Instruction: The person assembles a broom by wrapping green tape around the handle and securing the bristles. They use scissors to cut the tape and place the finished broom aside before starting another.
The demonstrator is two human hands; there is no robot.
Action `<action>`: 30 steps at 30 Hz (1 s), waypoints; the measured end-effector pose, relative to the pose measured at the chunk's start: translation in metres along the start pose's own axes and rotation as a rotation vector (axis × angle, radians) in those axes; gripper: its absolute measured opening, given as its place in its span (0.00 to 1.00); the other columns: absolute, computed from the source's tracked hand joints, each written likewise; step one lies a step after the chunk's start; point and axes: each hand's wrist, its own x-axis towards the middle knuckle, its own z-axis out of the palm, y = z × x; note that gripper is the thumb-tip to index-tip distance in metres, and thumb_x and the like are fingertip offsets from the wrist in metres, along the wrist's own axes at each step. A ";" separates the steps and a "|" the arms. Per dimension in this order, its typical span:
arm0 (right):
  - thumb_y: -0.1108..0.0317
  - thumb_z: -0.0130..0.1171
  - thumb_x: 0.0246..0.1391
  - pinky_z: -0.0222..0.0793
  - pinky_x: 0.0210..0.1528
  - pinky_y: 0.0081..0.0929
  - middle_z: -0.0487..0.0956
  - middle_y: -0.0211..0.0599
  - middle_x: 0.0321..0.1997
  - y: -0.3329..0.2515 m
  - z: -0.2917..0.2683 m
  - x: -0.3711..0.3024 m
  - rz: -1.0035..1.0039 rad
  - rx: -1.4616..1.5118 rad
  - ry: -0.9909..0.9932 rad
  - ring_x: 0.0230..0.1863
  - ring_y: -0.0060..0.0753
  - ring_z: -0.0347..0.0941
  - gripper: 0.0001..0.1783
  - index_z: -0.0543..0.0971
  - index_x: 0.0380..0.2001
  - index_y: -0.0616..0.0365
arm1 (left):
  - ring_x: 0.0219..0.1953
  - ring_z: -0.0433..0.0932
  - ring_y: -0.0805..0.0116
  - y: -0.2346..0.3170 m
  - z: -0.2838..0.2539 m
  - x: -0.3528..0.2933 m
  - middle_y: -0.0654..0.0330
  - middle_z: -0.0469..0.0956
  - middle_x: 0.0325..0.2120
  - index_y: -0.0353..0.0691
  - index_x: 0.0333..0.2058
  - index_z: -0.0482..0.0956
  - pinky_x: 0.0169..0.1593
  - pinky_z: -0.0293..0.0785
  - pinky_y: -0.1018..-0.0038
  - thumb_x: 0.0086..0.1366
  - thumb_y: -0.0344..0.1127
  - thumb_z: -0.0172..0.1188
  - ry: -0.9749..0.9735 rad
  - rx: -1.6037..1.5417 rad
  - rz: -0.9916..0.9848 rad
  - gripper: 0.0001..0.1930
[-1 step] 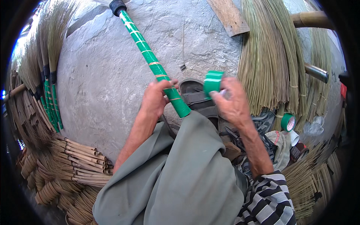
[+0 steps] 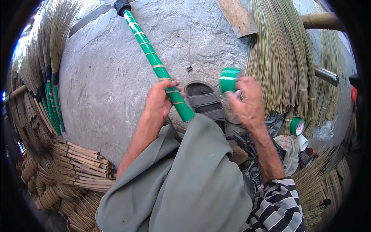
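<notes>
A broom handle (image 2: 152,58), wrapped in shiny green tape with pale bands showing through, slants from the upper left down to my knee. Its lower end rests against my grey trousers (image 2: 205,154). My left hand (image 2: 159,96) is closed round the handle near that end. To the right and apart from the handle, my right hand (image 2: 249,101) grips a roll of green tape (image 2: 229,79), slightly blurred. The black collar (image 2: 122,7) at the handle's top is partly cut off by the picture's edge. Between my hands a dark sandal (image 2: 205,100) lies on the floor.
Long broom straw (image 2: 276,58) stands at the right, near a wooden board (image 2: 236,17). A second green tape roll (image 2: 297,126) sits by a pale sack (image 2: 288,150). Bamboo handles (image 2: 91,166) are piled at lower left; finished brooms (image 2: 52,89) lean at the left.
My right hand has moved right and slightly up-page with the tape roll, farther from the handle. My left hand keeps its hold; the handle's lower end has shifted slightly left.
</notes>
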 end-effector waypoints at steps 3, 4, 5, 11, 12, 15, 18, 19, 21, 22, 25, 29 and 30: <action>0.65 0.72 0.53 0.67 0.60 0.52 0.77 0.40 0.51 0.043 -0.033 0.007 0.049 -0.449 0.126 0.56 0.49 0.73 0.15 0.82 0.42 0.56 | 0.29 0.77 0.65 0.005 0.004 0.009 0.60 0.75 0.28 0.40 0.46 0.74 0.33 0.78 0.62 0.64 0.30 0.66 0.002 -0.137 0.042 0.13; 0.64 0.72 0.53 0.66 0.61 0.52 0.77 0.40 0.53 0.059 -0.040 0.012 0.063 -0.551 0.144 0.58 0.48 0.72 0.15 0.82 0.43 0.55 | 0.27 0.76 0.66 0.007 0.005 0.012 0.61 0.74 0.27 0.42 0.45 0.74 0.31 0.77 0.63 0.65 0.31 0.67 -0.013 -0.160 0.053 0.13; 0.65 0.71 0.54 0.65 0.62 0.53 0.77 0.40 0.54 0.073 -0.048 0.013 0.074 -0.596 0.132 0.58 0.49 0.72 0.15 0.82 0.43 0.55 | 0.26 0.75 0.67 0.009 0.007 0.016 0.62 0.74 0.26 0.43 0.43 0.74 0.30 0.76 0.64 0.66 0.33 0.67 -0.078 -0.221 0.037 0.12; 0.63 0.71 0.57 0.62 0.68 0.52 0.77 0.42 0.60 0.071 -0.063 0.003 0.146 -0.680 0.180 0.64 0.49 0.71 0.17 0.83 0.48 0.53 | 0.23 0.71 0.72 0.009 0.024 0.027 0.67 0.69 0.23 0.46 0.38 0.73 0.27 0.71 0.70 0.71 0.39 0.69 -0.241 -0.372 -0.029 0.12; 0.61 0.71 0.57 0.62 0.68 0.51 0.78 0.42 0.58 0.057 -0.060 -0.002 0.169 -0.515 0.129 0.64 0.48 0.72 0.18 0.83 0.49 0.54 | 0.23 0.71 0.72 0.008 0.028 0.029 0.67 0.70 0.23 0.46 0.39 0.73 0.27 0.72 0.70 0.71 0.39 0.69 -0.244 -0.384 -0.020 0.11; 0.55 0.68 0.64 0.66 0.69 0.45 0.80 0.47 0.54 0.003 -0.032 -0.023 0.293 0.150 -0.027 0.62 0.48 0.75 0.22 0.82 0.52 0.60 | 0.23 0.71 0.72 0.003 0.041 0.034 0.67 0.70 0.23 0.45 0.39 0.73 0.27 0.72 0.69 0.72 0.38 0.69 -0.244 -0.405 -0.009 0.11; 0.42 0.65 0.69 0.74 0.65 0.41 0.83 0.50 0.54 -0.042 0.009 -0.031 0.478 0.664 -0.319 0.58 0.43 0.81 0.35 0.77 0.59 0.67 | 0.23 0.72 0.72 0.001 0.050 0.038 0.67 0.70 0.23 0.46 0.39 0.73 0.27 0.73 0.69 0.71 0.38 0.69 -0.242 -0.412 -0.003 0.11; 0.38 0.63 0.70 0.76 0.61 0.39 0.83 0.46 0.50 -0.053 0.022 -0.032 0.514 0.830 -0.332 0.54 0.38 0.81 0.38 0.76 0.60 0.66 | 0.23 0.72 0.72 0.000 0.052 0.039 0.67 0.70 0.23 0.46 0.39 0.73 0.28 0.73 0.69 0.71 0.38 0.69 -0.238 -0.415 -0.002 0.11; 0.38 0.61 0.71 0.75 0.60 0.36 0.83 0.43 0.52 -0.060 0.037 -0.026 0.524 0.864 -0.419 0.54 0.33 0.79 0.38 0.74 0.62 0.66 | 0.24 0.72 0.72 0.000 0.053 0.039 0.67 0.70 0.23 0.46 0.38 0.73 0.28 0.74 0.69 0.71 0.38 0.70 -0.235 -0.415 0.001 0.11; 0.38 0.60 0.72 0.74 0.60 0.35 0.83 0.42 0.52 -0.064 0.044 -0.022 0.541 0.882 -0.472 0.54 0.31 0.79 0.38 0.73 0.63 0.65 | 0.24 0.72 0.72 0.000 0.053 0.038 0.67 0.71 0.23 0.46 0.38 0.73 0.28 0.74 0.69 0.71 0.38 0.70 -0.232 -0.415 0.004 0.12; 0.34 0.56 0.72 0.74 0.48 0.29 0.82 0.36 0.42 -0.073 0.062 -0.011 0.671 1.154 -0.431 0.44 0.27 0.78 0.35 0.76 0.54 0.60 | 0.24 0.72 0.72 -0.001 0.050 0.039 0.67 0.71 0.23 0.46 0.38 0.73 0.28 0.74 0.69 0.70 0.38 0.70 -0.250 -0.418 0.024 0.12; 0.33 0.52 0.74 0.73 0.40 0.25 0.80 0.32 0.36 -0.078 0.078 -0.006 0.916 1.435 -0.413 0.36 0.25 0.77 0.30 0.77 0.45 0.53 | 0.24 0.73 0.71 -0.005 0.043 0.044 0.66 0.71 0.23 0.46 0.37 0.73 0.28 0.74 0.68 0.71 0.38 0.70 -0.265 -0.436 0.016 0.12; 0.34 0.52 0.75 0.73 0.39 0.26 0.80 0.32 0.35 -0.077 0.080 -0.005 0.925 1.491 -0.411 0.36 0.26 0.77 0.30 0.77 0.45 0.53 | 0.24 0.74 0.70 -0.006 0.042 0.046 0.65 0.71 0.23 0.46 0.37 0.73 0.28 0.74 0.67 0.71 0.38 0.70 -0.281 -0.447 0.007 0.12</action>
